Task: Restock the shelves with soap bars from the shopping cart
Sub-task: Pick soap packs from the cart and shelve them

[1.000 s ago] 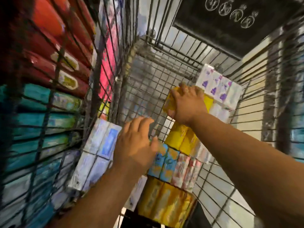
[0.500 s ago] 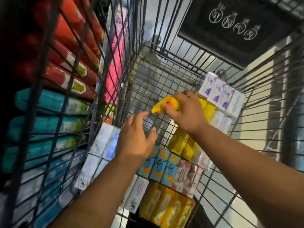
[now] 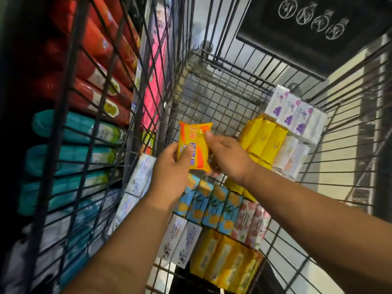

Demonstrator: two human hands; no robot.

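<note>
One wire shopping cart (image 3: 222, 98) holds rows of stacked soap bars (image 3: 214, 206). Above them the left hand (image 3: 169, 177) and right hand (image 3: 229, 158) are close together, both gripping a single yellow-wrapped soap bar (image 3: 194, 145) by its edges.

Up at one o'clock lies a black panel (image 3: 318, 39) with four white ringed symbols (image 3: 314, 20) in a row across it. At ten o'clock a stack of long red packs (image 3: 99, 49) with pale labels slants down. Below them, at nine o'clock, lie teal packs (image 3: 80, 128) with green-white ends. A bright pink pack (image 3: 154, 85) stands on edge near twelve o'clock. At seven o'clock are pale blue and white packs (image 3: 63, 240), too blurred to read. At three o'clock is a cream surface (image 3: 343, 115), perhaps floor tile.
</note>
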